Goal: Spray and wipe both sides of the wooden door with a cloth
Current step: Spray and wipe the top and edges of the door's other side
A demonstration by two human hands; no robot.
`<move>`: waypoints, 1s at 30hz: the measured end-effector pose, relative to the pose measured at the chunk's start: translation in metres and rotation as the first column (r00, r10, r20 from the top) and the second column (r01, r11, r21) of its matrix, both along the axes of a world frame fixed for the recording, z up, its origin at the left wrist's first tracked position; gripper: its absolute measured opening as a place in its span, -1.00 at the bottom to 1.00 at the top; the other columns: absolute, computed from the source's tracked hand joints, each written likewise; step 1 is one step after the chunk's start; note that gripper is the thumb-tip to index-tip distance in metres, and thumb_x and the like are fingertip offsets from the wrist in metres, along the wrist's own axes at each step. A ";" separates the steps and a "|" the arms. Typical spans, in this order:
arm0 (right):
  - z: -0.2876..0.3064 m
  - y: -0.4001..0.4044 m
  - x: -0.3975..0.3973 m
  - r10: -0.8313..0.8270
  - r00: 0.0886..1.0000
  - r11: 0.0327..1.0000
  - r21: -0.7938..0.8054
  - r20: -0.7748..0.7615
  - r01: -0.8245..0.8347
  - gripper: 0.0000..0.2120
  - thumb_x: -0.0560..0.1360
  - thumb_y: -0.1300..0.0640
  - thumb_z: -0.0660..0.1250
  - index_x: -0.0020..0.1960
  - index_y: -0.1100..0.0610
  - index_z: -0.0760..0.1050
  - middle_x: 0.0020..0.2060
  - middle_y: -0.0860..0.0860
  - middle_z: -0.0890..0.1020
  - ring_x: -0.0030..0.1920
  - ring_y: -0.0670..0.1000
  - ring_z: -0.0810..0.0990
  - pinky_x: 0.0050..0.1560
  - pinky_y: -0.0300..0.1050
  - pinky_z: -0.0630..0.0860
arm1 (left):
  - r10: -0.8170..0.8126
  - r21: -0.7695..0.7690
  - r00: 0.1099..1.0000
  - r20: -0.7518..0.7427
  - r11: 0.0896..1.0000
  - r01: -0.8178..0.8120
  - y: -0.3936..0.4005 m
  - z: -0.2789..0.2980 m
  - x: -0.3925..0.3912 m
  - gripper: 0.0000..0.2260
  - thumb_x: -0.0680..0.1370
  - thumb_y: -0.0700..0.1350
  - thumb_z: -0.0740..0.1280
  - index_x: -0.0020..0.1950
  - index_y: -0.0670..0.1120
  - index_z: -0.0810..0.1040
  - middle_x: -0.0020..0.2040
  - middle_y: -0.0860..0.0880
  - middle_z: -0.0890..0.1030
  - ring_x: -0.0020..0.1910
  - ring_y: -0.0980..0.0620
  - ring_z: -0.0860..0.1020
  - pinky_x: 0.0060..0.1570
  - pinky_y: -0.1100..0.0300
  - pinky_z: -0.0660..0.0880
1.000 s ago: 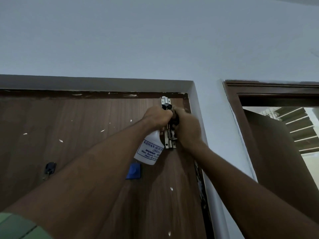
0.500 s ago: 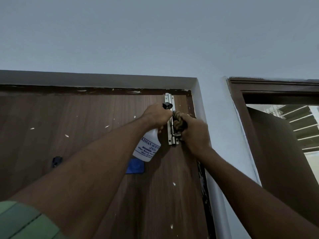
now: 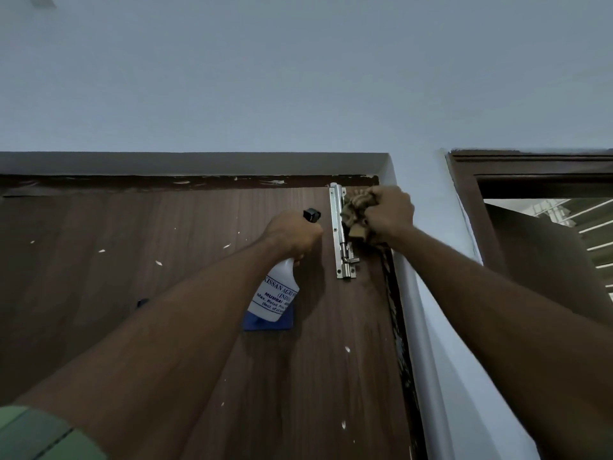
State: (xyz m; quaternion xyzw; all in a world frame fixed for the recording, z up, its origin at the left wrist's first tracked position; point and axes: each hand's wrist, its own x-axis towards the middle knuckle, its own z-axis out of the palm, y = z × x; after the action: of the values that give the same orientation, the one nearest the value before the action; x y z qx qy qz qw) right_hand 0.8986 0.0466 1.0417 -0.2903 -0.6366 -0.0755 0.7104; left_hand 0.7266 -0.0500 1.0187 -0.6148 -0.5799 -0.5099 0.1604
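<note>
The brown wooden door (image 3: 166,260), flecked with white paint, fills the lower left and stands closed in its frame. My left hand (image 3: 293,235) grips a white spray bottle (image 3: 277,295) with a black nozzle (image 3: 311,215), held against the door left of the metal bolt latch (image 3: 340,234). My right hand (image 3: 388,214) is closed on a crumpled tan cloth (image 3: 355,210), pressed to the door's top right corner beside the latch.
A blue patch (image 3: 268,322) shows on the door behind the bottle. A small dark hook (image 3: 142,303) sits left of my forearm. A white wall strip (image 3: 428,293) separates this door from a second dark door frame (image 3: 464,194) on the right, with a louvred window (image 3: 590,224) beyond.
My right hand has moved with the cloth up from the middle of the latch to the door's top right corner. My left hand with the bottle has shifted slightly left and down, uncovering the latch.
</note>
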 end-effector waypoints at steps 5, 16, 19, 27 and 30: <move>0.017 -0.015 -0.022 0.042 0.991 0.975 0.212 0.125 -0.068 -0.65 0.34 0.52 0.27 -0.11 0.12 0.62 -0.16 -0.06 0.65 -0.09 -0.02 0.65 -0.14 -0.22 0.54 | 0.100 0.039 0.995 -0.007 0.994 -0.099 -0.009 -0.003 -0.010 -0.80 0.61 -0.08 0.35 -0.17 -0.14 0.54 -0.32 -0.06 0.52 -0.34 0.00 0.50 -0.31 0.14 0.46; -0.042 0.023 -0.088 -0.176 0.888 0.889 0.456 0.425 -0.042 -0.53 0.54 0.28 0.41 0.43 0.12 0.45 0.43 0.14 0.51 0.44 0.15 0.48 0.40 0.10 0.49 | -0.022 0.142 0.999 0.027 0.990 0.018 -0.013 -0.001 -0.029 -0.74 0.58 0.01 0.38 -0.11 -0.19 0.65 -0.32 -0.13 0.63 -0.38 -0.07 0.58 -0.20 -0.10 0.66; 0.017 0.008 -0.095 -0.153 0.939 0.912 0.409 0.309 0.014 -0.69 0.54 0.29 0.36 0.25 0.08 0.56 0.21 0.08 0.61 0.20 0.10 0.58 0.06 -0.12 0.46 | -0.059 0.122 0.998 0.016 0.991 0.056 -0.012 0.009 -0.036 -0.81 0.62 -0.08 0.37 -0.07 -0.19 0.63 -0.32 -0.09 0.60 -0.37 -0.04 0.55 -0.20 -0.03 0.60; -0.064 -0.002 -0.127 -0.096 0.929 0.879 0.468 0.356 -0.089 -0.57 0.54 0.26 0.43 0.39 0.14 0.50 0.35 0.10 0.58 0.37 0.11 0.54 0.43 -0.08 0.31 | -0.071 0.126 0.997 -0.033 0.989 0.075 -0.018 0.011 -0.066 -0.77 0.63 -0.03 0.38 -0.14 -0.15 0.61 -0.32 -0.10 0.61 -0.42 0.00 0.55 -0.31 0.07 0.54; -0.005 -0.008 -0.099 -0.085 0.925 0.906 0.414 0.370 -0.082 -0.66 0.53 0.34 0.41 0.25 0.07 0.60 0.01 -0.03 0.65 -0.02 -0.01 0.65 0.10 -0.16 0.58 | -0.073 0.125 0.996 -0.059 0.989 0.080 -0.019 0.011 -0.076 -0.80 0.62 -0.12 0.36 -0.17 -0.16 0.60 -0.39 -0.06 0.59 -0.51 0.05 0.52 -0.38 0.11 0.52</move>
State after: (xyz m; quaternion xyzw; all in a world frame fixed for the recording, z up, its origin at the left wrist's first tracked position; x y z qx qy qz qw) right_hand 0.8000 0.0388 1.0369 -0.1100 -0.7300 -0.2666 0.6196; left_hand 0.6510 -0.0694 1.0294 -0.6388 -0.5175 -0.5347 0.1953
